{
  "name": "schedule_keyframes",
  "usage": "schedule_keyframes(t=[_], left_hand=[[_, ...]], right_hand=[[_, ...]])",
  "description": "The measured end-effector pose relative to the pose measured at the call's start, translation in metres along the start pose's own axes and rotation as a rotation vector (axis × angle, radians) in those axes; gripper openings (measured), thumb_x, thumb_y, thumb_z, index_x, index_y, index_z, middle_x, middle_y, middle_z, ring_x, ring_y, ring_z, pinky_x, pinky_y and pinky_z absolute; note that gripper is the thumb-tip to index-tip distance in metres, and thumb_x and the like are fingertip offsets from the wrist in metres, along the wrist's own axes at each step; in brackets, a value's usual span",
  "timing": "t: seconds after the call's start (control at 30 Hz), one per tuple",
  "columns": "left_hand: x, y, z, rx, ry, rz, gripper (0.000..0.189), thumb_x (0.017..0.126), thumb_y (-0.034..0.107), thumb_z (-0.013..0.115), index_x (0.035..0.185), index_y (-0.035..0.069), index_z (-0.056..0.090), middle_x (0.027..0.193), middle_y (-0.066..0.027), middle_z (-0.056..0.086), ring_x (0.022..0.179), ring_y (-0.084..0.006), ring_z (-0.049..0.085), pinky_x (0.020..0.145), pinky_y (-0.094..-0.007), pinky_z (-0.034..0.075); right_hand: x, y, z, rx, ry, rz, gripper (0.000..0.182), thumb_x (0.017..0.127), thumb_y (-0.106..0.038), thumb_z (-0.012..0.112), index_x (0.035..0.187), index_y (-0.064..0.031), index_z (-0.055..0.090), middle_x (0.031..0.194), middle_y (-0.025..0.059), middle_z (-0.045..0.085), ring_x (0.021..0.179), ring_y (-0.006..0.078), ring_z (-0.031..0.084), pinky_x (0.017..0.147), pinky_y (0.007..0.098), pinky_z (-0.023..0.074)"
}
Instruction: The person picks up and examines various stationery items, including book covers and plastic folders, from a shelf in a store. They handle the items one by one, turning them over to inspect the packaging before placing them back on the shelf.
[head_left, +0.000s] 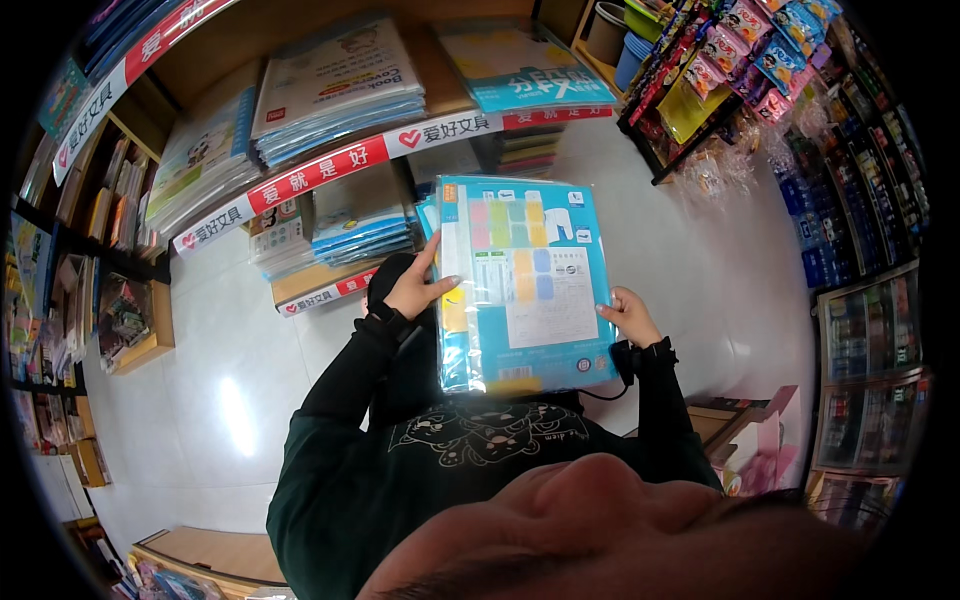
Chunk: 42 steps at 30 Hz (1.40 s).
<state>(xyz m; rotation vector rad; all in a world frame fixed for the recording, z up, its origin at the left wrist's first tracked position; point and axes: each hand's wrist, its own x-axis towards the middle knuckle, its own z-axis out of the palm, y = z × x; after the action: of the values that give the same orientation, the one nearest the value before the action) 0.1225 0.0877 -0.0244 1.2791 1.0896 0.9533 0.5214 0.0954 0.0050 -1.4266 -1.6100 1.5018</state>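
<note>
Between my two hands is a small stack of flat blue packs in clear plastic sleeves (555, 352), held in front of my torso. The top pack shows printed coloured tabs, a white text panel and a barcode. My left hand (415, 289) grips the left edge, its thumb on the top face and its fingers partly hidden along the side. At the right edge, my right hand (632, 315) pinches the stack, thumb on top, with the other fingers partly hidden. Just beyond it, a similar blue and yellow pack (525, 67) lies on the upper shelf.
Piled book covers (337, 82) and sleeved packs with a panda print (202, 157) share the upper shelf. More blue packs (364, 217) fill the lower shelf. A snack rack (720, 67) stands at right, bookshelves (52, 300) at left. Grey tiled floor (225, 337) lies between.
</note>
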Motion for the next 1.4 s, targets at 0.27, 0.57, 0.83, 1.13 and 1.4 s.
schedule_keyframes(t=[0.27, 0.57, 0.83, 1.13, 1.4], left_hand=[[-0.005, 0.007, -0.002, 0.058, 0.01, -0.056, 0.083, 0.082, 0.022, 0.066, 0.145, 0.013, 0.012, 0.132, -0.0198, 0.039, 0.124, -0.0268, 0.038, 0.102, -0.0335, 0.031], [-0.006, 0.0, -0.004, 0.062, 0.016, -0.037, 0.083, 0.082, 0.024, 0.065, 0.145, 0.014, 0.011, 0.133, -0.021, 0.038, 0.126, -0.0294, 0.037, 0.103, -0.0367, 0.029], [-0.001, -0.007, -0.002, -0.023, -0.001, 0.01, 0.084, 0.082, 0.019, 0.066, 0.145, 0.013, 0.011, 0.132, -0.0193, 0.039, 0.122, -0.0252, 0.04, 0.1, -0.0332, 0.033], [-0.004, -0.036, -0.009, -0.147, 0.037, -0.025, 0.055, 0.084, 0.003, 0.06, 0.132, 0.01, 0.035, 0.114, -0.0056, 0.055, 0.097, -0.0141, 0.056, 0.072, -0.0237, 0.049], [-0.004, -0.035, -0.012, -0.098, 0.022, -0.019, 0.053, 0.084, 0.002, 0.059, 0.131, 0.007, 0.036, 0.117, -0.007, 0.054, 0.103, -0.016, 0.055, 0.079, -0.0273, 0.049]], right_hand=[[-0.033, -0.007, -0.06, 0.297, 0.15, -0.145, 0.023, 0.084, -0.004, 0.058, 0.105, -0.0021, 0.051, 0.094, 0.0061, 0.062, 0.082, 0.0119, 0.059, 0.073, 0.0239, 0.0474], [-0.094, -0.16, -0.096, 0.113, 0.536, -0.439, 0.035, 0.075, -0.003, 0.061, 0.107, -0.0035, 0.047, 0.084, 0.0003, 0.052, 0.071, 0.0066, 0.052, 0.065, 0.0194, 0.0454], [-0.016, -0.18, 0.034, -0.48, 0.087, -0.54, 0.042, 0.062, 0.001, 0.062, 0.101, -0.0045, 0.045, 0.079, -0.0014, 0.044, 0.067, 0.0072, 0.045, 0.055, 0.0227, 0.0426], [0.034, -0.106, 0.194, -0.568, -0.249, -0.52, 0.035, 0.072, -0.018, 0.069, 0.087, 0.001, 0.044, 0.071, 0.0201, 0.057, 0.066, 0.0333, 0.06, 0.06, 0.0384, 0.0467], [0.039, -0.099, 0.101, -0.28, -0.281, -0.246, 0.028, 0.078, -0.019, 0.066, 0.097, 0.0, 0.056, 0.083, 0.0087, 0.06, 0.069, 0.0153, 0.06, 0.061, 0.027, 0.048]])
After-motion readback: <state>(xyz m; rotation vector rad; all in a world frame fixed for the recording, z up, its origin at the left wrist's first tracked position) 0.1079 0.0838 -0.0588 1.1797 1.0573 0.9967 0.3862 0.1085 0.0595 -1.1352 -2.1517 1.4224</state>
